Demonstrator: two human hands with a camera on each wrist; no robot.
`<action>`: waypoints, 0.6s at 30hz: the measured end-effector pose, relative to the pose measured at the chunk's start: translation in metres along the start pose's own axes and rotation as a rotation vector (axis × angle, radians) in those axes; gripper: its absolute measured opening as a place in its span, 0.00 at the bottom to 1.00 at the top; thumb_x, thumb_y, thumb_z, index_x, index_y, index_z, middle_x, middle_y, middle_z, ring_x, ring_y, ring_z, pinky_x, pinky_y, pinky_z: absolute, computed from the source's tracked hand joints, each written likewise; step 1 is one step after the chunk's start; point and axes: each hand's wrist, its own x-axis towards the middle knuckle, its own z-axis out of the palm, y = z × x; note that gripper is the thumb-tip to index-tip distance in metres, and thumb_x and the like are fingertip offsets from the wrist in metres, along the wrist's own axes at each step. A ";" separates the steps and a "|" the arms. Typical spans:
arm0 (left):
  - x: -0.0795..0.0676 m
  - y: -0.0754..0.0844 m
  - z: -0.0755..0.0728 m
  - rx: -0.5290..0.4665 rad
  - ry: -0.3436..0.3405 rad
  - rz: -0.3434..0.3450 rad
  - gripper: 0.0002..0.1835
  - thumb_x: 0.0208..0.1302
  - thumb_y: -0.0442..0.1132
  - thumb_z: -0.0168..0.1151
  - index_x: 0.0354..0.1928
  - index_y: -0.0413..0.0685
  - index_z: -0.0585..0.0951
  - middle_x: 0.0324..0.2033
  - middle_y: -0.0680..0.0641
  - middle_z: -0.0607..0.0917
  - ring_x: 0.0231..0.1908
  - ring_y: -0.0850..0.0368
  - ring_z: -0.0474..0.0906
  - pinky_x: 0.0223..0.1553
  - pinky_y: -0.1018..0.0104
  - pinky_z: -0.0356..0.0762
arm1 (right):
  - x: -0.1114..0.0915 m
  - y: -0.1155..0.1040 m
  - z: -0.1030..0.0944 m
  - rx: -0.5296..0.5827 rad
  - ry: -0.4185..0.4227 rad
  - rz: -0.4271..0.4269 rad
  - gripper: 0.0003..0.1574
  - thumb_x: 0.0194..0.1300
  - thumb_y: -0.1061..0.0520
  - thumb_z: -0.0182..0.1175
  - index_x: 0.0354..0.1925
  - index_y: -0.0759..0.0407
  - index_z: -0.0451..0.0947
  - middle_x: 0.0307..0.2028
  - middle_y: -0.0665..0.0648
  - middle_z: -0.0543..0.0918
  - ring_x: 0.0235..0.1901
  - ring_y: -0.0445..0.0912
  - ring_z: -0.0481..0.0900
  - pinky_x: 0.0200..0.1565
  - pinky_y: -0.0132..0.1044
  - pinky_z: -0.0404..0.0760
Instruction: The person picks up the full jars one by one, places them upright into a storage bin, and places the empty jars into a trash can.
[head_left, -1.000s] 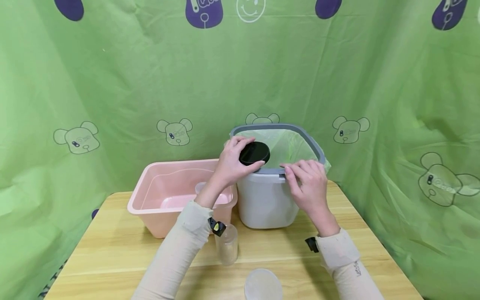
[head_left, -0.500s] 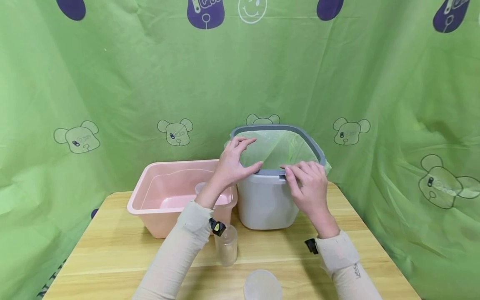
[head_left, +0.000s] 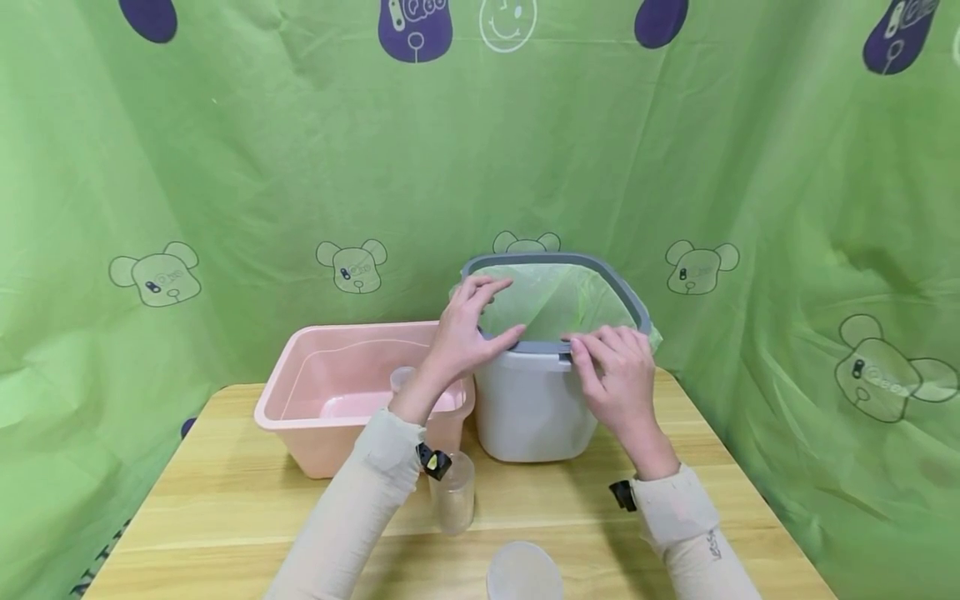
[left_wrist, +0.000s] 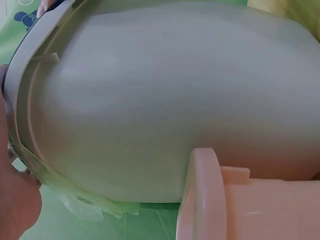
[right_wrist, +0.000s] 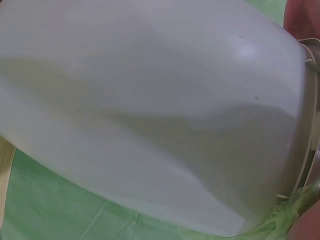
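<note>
My left hand (head_left: 465, 325) is at the left side of the trash bin's mouth, thumb and fingers spread apart with nothing between them. The grey-white trash bin (head_left: 536, 417) has a darker grey rim ring and a pale green bag lining it. At the bin's front right, my right hand (head_left: 618, 371) grips the rim with bent fingers, its thumb on the near side. In the left wrist view, the bin's wall (left_wrist: 140, 100) fills most of the frame. The right wrist view shows the bin's wall (right_wrist: 150, 100) with parts of the hand at the right edge.
A pink plastic basin (head_left: 300, 421) stands left of the bin, close against it; a small clear cup (head_left: 401, 377) is inside. A clear jar (head_left: 455, 500) stands in front. A round translucent disc (head_left: 525, 571) lies near the table's front edge. Green cloth hangs behind.
The black round lid left my left hand and dropped out of sight into the bin. My left fingers stay spread where they were. My right hand has kept its place on the rim.
</note>
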 end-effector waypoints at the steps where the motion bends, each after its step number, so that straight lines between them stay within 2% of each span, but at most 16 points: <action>1: -0.001 0.000 0.000 -0.006 0.005 0.005 0.39 0.61 0.53 0.72 0.72 0.52 0.73 0.66 0.46 0.73 0.55 0.51 0.74 0.57 0.53 0.79 | 0.000 0.000 0.000 0.001 0.001 0.000 0.18 0.72 0.52 0.55 0.40 0.59 0.89 0.28 0.59 0.84 0.33 0.56 0.76 0.47 0.53 0.68; 6: -0.009 0.004 -0.004 -0.054 0.032 0.031 0.37 0.61 0.50 0.72 0.72 0.51 0.74 0.66 0.46 0.73 0.56 0.51 0.75 0.58 0.56 0.79 | -0.001 0.000 0.000 0.006 0.004 0.001 0.18 0.71 0.53 0.55 0.40 0.58 0.89 0.27 0.59 0.83 0.33 0.56 0.76 0.48 0.53 0.69; 9: -0.016 0.009 -0.010 -0.070 0.047 0.038 0.37 0.61 0.49 0.72 0.72 0.51 0.74 0.66 0.45 0.73 0.59 0.51 0.74 0.61 0.53 0.77 | -0.001 0.000 0.000 0.009 0.003 0.001 0.18 0.72 0.53 0.55 0.40 0.59 0.89 0.27 0.59 0.83 0.33 0.56 0.76 0.48 0.53 0.69; 14: -0.033 0.016 -0.021 -0.079 0.062 0.043 0.36 0.62 0.51 0.70 0.72 0.53 0.74 0.66 0.46 0.72 0.67 0.51 0.69 0.71 0.46 0.69 | -0.001 0.001 0.000 0.013 0.005 -0.001 0.18 0.72 0.52 0.55 0.40 0.58 0.90 0.28 0.59 0.84 0.34 0.56 0.76 0.48 0.53 0.69; 18: -0.050 0.017 -0.028 -0.084 0.057 0.050 0.36 0.61 0.50 0.70 0.72 0.53 0.74 0.65 0.45 0.72 0.67 0.50 0.68 0.71 0.44 0.68 | -0.001 0.002 0.000 0.011 0.002 -0.003 0.18 0.72 0.52 0.55 0.40 0.59 0.90 0.27 0.59 0.83 0.33 0.56 0.76 0.48 0.53 0.68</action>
